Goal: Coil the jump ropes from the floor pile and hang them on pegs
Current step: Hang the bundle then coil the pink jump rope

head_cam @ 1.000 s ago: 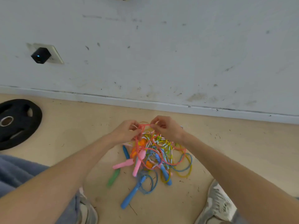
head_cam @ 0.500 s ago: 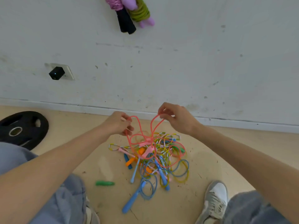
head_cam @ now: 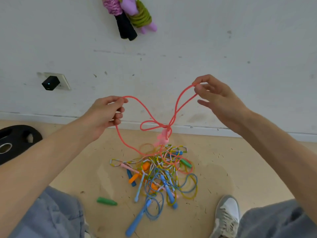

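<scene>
White wall (head_cam: 205, 48) far, tan floor (head_cam: 240, 160) near — rope pile (head_cam: 159, 172) on floor, middle. Pink rope (head_cam: 145, 108) held up above pile, knotted low. Pinched in curled left hand (head_cam: 103, 115), pinched by right hand (head_cam: 221, 102) too. Step: pulling one rope free. Next — undo knot (head_cam: 166, 126), then coil.

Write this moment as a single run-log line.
left hand: grips pink rope | right hand: pinches same rope | rope: knotted, trailing into pile | pile: on floor

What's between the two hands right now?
Head view: the pink rope, held by left hand and right hand, sags to a tangle midway, above the floor pile.
</scene>
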The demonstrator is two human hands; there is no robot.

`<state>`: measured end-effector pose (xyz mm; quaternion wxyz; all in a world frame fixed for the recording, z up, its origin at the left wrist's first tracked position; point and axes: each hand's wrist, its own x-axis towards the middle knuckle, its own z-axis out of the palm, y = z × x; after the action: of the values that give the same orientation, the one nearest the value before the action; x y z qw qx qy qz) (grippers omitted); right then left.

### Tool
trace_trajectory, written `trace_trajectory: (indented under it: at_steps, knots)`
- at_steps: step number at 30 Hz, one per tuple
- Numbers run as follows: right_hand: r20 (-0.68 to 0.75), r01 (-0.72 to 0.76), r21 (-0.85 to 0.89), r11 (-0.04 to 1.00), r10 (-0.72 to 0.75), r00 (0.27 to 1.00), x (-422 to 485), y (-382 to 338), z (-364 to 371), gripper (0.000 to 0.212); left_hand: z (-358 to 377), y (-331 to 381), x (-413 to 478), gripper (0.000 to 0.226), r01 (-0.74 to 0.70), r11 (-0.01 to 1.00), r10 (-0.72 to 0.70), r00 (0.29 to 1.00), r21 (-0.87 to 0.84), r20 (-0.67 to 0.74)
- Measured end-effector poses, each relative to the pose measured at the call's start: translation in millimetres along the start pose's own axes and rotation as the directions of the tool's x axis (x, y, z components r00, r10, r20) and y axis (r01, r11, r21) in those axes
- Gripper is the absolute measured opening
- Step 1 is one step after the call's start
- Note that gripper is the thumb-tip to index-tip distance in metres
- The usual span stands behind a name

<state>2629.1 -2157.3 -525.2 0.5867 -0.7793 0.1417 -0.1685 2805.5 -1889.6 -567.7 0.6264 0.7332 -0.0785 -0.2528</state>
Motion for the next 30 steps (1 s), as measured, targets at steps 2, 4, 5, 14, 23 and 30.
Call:
trace_trajectory:
  at_steps: [2, 4, 5, 14, 23, 30]
  knots:
    - [-0.06, 0.006, 0.002, 1.0, -0.006, 0.998, 3, -1, -12, 0.013, -5, -4, 8, 0.018, 0.026, 1.0, -0.026, 0.995, 0.0, -0.096]
    - [-0.129, -0.004, 0.125, 0.992, 0.02, 0.991, 5, -1, -21, 0.009, -11, -8, 17, 0.019, 0.048, 0.999, -0.047, 0.973, -0.002, -0.225]
    - [-0.168, -0.019, 0.223, 0.975, 0.058, 0.984, 6, 0, -25, 0.007, -14, -11, 21, 0.019, 0.068, 0.997, -0.072, 0.954, -0.026, -0.292]
    - [-0.437, -0.061, -0.089, 0.994, 0.016, 0.899, 13, 3, -31, 0.007, -15, 1, 24, 0.019, -0.141, 0.985, 0.076, 0.874, -0.102, -0.48]
    - [-0.198, -0.089, -0.066, 0.994, 0.075, 0.977, 6, 0, -16, 0.016, -1, 24, -3, 0.018, -0.282, 0.937, 0.28, 0.959, -0.208, -0.037]
    - [-0.018, -0.3, -0.003, 0.954, 0.3, 0.954, 2, 7, 0, 0.036, 7, 40, -17, 0.027, -0.152, 0.907, 0.295, 0.894, -0.393, 0.336]
